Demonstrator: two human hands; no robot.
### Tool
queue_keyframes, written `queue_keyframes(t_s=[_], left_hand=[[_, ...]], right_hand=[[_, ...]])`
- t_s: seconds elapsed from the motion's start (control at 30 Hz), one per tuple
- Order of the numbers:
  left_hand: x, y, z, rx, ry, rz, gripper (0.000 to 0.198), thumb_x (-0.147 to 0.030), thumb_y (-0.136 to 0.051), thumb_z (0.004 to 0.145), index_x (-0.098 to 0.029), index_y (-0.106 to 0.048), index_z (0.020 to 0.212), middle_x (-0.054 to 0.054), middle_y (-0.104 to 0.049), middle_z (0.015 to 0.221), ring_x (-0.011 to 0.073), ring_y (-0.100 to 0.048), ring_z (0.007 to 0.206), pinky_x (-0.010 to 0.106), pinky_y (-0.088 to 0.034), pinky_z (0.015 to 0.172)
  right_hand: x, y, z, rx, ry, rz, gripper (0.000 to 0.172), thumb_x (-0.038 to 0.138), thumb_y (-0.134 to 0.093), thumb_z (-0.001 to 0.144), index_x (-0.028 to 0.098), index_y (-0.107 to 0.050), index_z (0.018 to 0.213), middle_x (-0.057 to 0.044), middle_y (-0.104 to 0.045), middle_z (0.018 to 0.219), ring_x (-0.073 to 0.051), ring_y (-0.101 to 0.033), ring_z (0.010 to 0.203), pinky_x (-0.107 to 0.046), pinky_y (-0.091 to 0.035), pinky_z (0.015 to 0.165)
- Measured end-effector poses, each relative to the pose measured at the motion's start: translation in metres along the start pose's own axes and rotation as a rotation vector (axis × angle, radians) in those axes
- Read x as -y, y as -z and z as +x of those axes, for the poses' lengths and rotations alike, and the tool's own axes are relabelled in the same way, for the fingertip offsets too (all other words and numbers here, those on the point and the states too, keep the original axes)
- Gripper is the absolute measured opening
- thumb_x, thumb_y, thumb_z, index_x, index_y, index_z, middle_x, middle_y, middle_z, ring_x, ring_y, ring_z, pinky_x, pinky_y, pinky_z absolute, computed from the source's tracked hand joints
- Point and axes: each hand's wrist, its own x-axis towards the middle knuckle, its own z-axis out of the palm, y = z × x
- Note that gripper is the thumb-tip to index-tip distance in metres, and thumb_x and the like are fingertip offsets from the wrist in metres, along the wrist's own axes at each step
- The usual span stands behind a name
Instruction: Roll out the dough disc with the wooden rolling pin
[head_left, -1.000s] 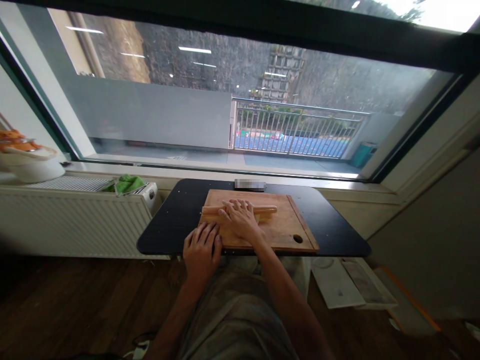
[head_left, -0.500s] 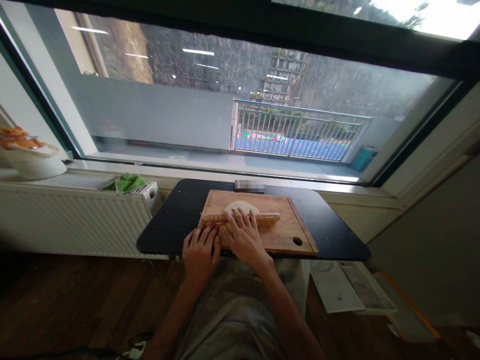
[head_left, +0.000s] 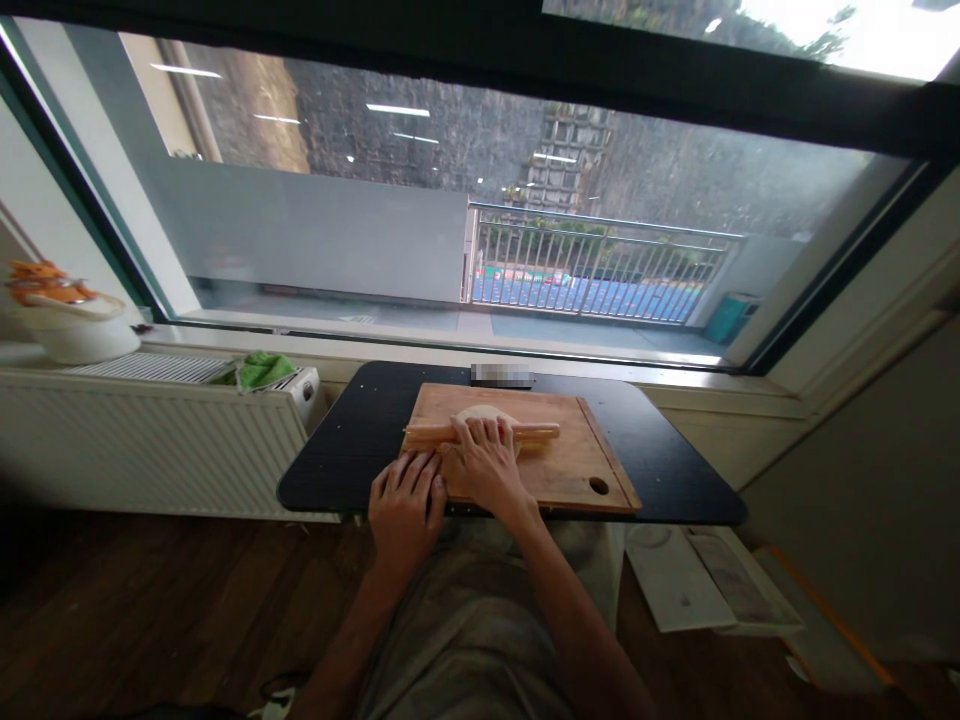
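On the board (head_left: pixel 559 470), toward its far left part: dough (head_left: pixel 482 411), pale, flattened, partly hidden. Pin (head_left: pixel 538 431) lies crosswise over the dough, its left end at the board's left edge, its right end short of the board's right side. Right hand (head_left: pixel 491 462) above the board, palm down; fingers laid over the middle of the pin, slightly spread; grip force cannot be told. Left hand (head_left: pixel 406 498) at the board's near left corner, palm down; fingers side by side and close together, thumb a little apart, tips over the board's edge. Hole (head_left: pixel 598 486) through the board's near right corner. Bench (head_left: pixel 667 455), black, under the board and extending past it on both sides. Just beyond the board, at the bench's far edge: small object (head_left: pixel 502 375), blurred out, identity not readable. Left of the board, well apart: radiator (head_left: pixel 157 440), green cloth (head_left: pixel 264 370) on its top, white pot (head_left: pixel 86 332) farther left. Beyond the board: window (head_left: pixel 322 240), with railing (head_left: pixel 600 265) outside.
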Motion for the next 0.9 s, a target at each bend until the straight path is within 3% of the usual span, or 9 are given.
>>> queue_keyframes(t_s=[0.13,0.23,0.7,0.8,0.9], left_hand=[[0.0,0.0,0.0,0.0,-0.005,0.048,0.034,-0.028,-0.054,0.111,-0.02,-0.083,0.127,0.011,-0.085,0.131,0.0361,-0.073,0.128,0.053,-0.047,0.109],[-0.001,0.001,0.0,0.004,0.005,0.056,0.033,-0.029,-0.054,0.111,-0.02,-0.083,0.127,0.01,-0.085,0.13,0.0366,-0.073,0.127,0.053,-0.047,0.11],[-0.002,0.003,0.001,0.014,0.026,-0.041,0.037,-0.026,-0.054,0.11,-0.025,-0.078,0.138,0.007,-0.081,0.142,0.0329,-0.069,0.139,0.052,-0.044,0.116],[-0.003,0.004,0.002,0.0,0.007,-0.024,0.035,-0.026,-0.054,0.111,-0.025,-0.078,0.136,0.007,-0.082,0.14,0.0325,-0.07,0.137,0.051,-0.044,0.116],[-0.002,0.003,0.002,-0.014,-0.009,-0.004,0.034,-0.026,-0.054,0.111,-0.024,-0.078,0.136,0.007,-0.082,0.14,0.0326,-0.07,0.136,0.051,-0.044,0.116]], right_hand=[[0.011,0.007,-0.029,-0.041,-0.009,0.014,0.054,0.048,-0.046,0.119,0.024,-0.053,0.167,-0.013,-0.065,0.158,-0.034,-0.05,0.149,-0.06,-0.022,0.136],[0.009,0.011,-0.032,-0.007,0.007,0.031,0.054,0.048,-0.042,0.12,0.025,-0.051,0.168,-0.012,-0.064,0.16,-0.032,-0.05,0.151,-0.058,-0.02,0.138],[-0.015,-0.007,0.058,0.145,-0.06,-0.003,0.058,0.057,-0.035,0.121,0.028,-0.051,0.168,-0.013,-0.057,0.17,-0.034,-0.044,0.159,-0.057,-0.028,0.13],[-0.017,-0.008,0.064,0.167,-0.056,-0.003,0.057,0.056,-0.036,0.121,0.027,-0.054,0.166,-0.013,-0.063,0.163,-0.034,-0.05,0.152,-0.056,-0.03,0.128],[-0.013,-0.006,0.052,0.122,-0.03,-0.019,0.056,0.055,-0.034,0.121,0.025,-0.055,0.164,-0.013,-0.068,0.155,-0.034,-0.053,0.146,-0.056,-0.03,0.128]])
